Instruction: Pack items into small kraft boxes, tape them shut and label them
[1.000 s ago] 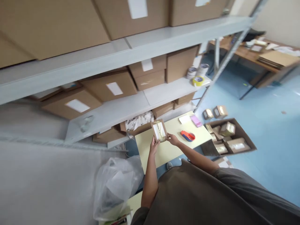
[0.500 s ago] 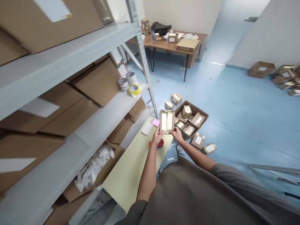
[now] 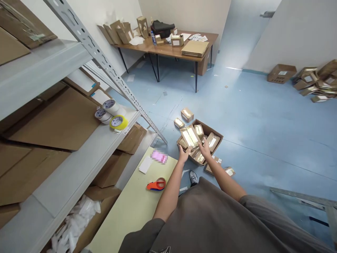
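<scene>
A small cardboard box [image 3: 189,137] with a white label and shiny clear tape is tilted between my two hands. My left hand [image 3: 183,154] is at its lower left edge, and my right hand [image 3: 204,150] grips the lower right corner. Directly beneath is an open carton [image 3: 221,137] on the floor, holding several small taped boxes. Part of its inside is hidden by the held box and my hands. An orange tape dispenser [image 3: 156,184] lies on the pale yellow table [image 3: 134,207], left of my left forearm.
White and yellow tape rolls [image 3: 118,122] sit on the metal shelf [image 3: 71,182] at left, among large cartons. Two small boxes [image 3: 187,114] lie beyond the open carton, others on its near side. A brown table [image 3: 168,50] stands at the back; stacked boxes [image 3: 319,79] are far right.
My hands have carried the small box away from the yellow table, forward and down over the open carton. The box has tipped from facing me to a slant. My view has shifted right.
</scene>
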Demonstrator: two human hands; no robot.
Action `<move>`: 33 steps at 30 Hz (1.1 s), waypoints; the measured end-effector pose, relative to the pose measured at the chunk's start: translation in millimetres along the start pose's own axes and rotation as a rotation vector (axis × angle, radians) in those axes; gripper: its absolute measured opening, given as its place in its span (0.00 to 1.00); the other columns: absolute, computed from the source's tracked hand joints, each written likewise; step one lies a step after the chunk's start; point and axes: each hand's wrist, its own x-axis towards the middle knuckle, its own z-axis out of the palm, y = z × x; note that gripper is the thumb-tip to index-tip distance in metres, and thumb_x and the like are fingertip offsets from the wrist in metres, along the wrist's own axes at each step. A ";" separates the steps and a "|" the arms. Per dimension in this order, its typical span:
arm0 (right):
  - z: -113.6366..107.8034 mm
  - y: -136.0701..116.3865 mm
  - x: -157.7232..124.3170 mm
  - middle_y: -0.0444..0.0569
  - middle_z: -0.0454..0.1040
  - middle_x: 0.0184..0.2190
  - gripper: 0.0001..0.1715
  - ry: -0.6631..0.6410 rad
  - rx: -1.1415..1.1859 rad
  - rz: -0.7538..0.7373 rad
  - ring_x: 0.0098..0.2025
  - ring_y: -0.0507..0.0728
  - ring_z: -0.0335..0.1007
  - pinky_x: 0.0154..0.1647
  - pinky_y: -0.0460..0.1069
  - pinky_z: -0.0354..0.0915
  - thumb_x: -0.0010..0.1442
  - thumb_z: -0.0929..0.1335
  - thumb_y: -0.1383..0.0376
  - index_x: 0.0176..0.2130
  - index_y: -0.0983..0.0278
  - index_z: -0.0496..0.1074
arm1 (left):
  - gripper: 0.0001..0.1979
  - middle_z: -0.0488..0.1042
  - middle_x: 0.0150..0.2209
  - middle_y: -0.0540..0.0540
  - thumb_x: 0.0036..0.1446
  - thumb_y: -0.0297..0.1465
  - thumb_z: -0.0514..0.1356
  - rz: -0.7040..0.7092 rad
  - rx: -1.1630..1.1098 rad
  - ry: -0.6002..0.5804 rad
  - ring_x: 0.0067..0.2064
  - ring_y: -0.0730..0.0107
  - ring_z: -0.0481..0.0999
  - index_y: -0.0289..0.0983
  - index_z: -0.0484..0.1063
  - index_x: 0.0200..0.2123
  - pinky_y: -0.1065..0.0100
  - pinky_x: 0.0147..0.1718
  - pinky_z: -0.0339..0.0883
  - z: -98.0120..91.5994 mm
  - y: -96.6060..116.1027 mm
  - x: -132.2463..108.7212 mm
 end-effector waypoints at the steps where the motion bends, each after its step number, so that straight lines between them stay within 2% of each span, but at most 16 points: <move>1: -1.1 -2.9 14.7 0.63 0.71 0.67 0.41 0.013 -0.014 -0.004 0.72 0.71 0.63 0.74 0.66 0.58 0.64 0.67 0.49 0.69 0.65 0.68 | 0.58 0.57 0.76 0.30 0.55 0.45 0.75 -0.041 0.019 0.064 0.76 0.44 0.60 0.38 0.48 0.79 0.51 0.72 0.59 -6.4 5.4 8.6; 4: 3.7 -14.3 45.1 0.63 0.69 0.69 0.41 -0.015 -0.013 -0.062 0.71 0.71 0.66 0.70 0.66 0.64 0.64 0.67 0.52 0.70 0.64 0.67 | 0.48 0.62 0.74 0.30 0.59 0.44 0.73 -0.037 0.011 0.169 0.69 0.46 0.72 0.40 0.59 0.76 0.53 0.67 0.66 -37.7 19.2 25.0; 7: 23.2 -26.9 51.6 0.62 0.74 0.65 0.39 -0.101 0.011 -0.134 0.66 0.69 0.72 0.65 0.65 0.70 0.63 0.66 0.54 0.69 0.64 0.68 | 0.38 0.69 0.70 0.31 0.62 0.42 0.71 0.028 0.011 0.267 0.61 0.52 0.80 0.40 0.66 0.72 0.54 0.61 0.72 -72.4 23.1 23.2; 10: 55.5 -37.8 38.1 0.62 0.76 0.63 0.36 -0.204 0.023 -0.169 0.62 0.69 0.75 0.60 0.64 0.73 0.63 0.66 0.55 0.67 0.63 0.71 | 0.35 0.72 0.67 0.31 0.65 0.40 0.67 0.006 -0.002 0.368 0.57 0.55 0.82 0.40 0.65 0.72 0.55 0.56 0.75 -98.1 16.0 5.1; 14: 104.5 -49.1 5.0 0.60 0.78 0.61 0.35 -0.367 0.007 -0.250 0.60 0.68 0.76 0.58 0.62 0.74 0.61 0.66 0.55 0.65 0.63 0.74 | 0.32 0.76 0.63 0.32 0.66 0.37 0.65 0.058 -0.050 0.471 0.58 0.57 0.80 0.39 0.66 0.71 0.56 0.58 0.74 -121.9 -1.1 -36.4; 17: 138.9 -60.5 -23.6 0.60 0.78 0.61 0.35 -0.491 -0.032 -0.326 0.60 0.67 0.76 0.58 0.62 0.74 0.62 0.66 0.55 0.64 0.62 0.74 | 0.31 0.75 0.64 0.33 0.66 0.37 0.65 0.111 -0.060 0.560 0.58 0.57 0.80 0.40 0.67 0.70 0.56 0.59 0.72 -144.7 -13.0 -75.0; 20: 170.7 -77.2 -58.9 0.59 0.78 0.61 0.33 -0.599 -0.072 -0.410 0.62 0.67 0.74 0.61 0.62 0.73 0.62 0.66 0.55 0.63 0.61 0.75 | 0.34 0.74 0.65 0.35 0.66 0.37 0.65 0.115 -0.080 0.700 0.58 0.57 0.79 0.43 0.64 0.73 0.56 0.59 0.72 -174.9 -24.7 -117.0; 24: 205.4 -100.9 -125.2 0.60 0.77 0.62 0.32 -0.726 -0.055 -0.500 0.62 0.68 0.74 0.60 0.64 0.74 0.62 0.66 0.56 0.62 0.62 0.75 | 0.36 0.72 0.67 0.35 0.65 0.39 0.67 0.089 -0.139 0.850 0.57 0.58 0.79 0.44 0.63 0.73 0.57 0.61 0.71 -219.0 -44.4 -177.5; 29: 235.1 -118.8 -222.4 0.57 0.75 0.65 0.31 -0.818 -0.054 -0.575 0.65 0.66 0.72 0.61 0.64 0.73 0.63 0.66 0.58 0.64 0.58 0.73 | 0.30 0.71 0.69 0.36 0.64 0.42 0.68 0.100 -0.192 0.945 0.61 0.54 0.78 0.44 0.72 0.67 0.55 0.62 0.71 -286.2 -81.6 -264.2; 33: 253.7 -127.0 -278.2 0.55 0.72 0.68 0.33 -0.871 -0.116 -0.619 0.68 0.66 0.69 0.65 0.65 0.70 0.64 0.65 0.59 0.66 0.57 0.71 | 0.30 0.69 0.70 0.38 0.63 0.45 0.69 0.138 -0.246 0.998 0.67 0.49 0.73 0.45 0.72 0.66 0.52 0.64 0.69 -343.9 -119.5 -325.3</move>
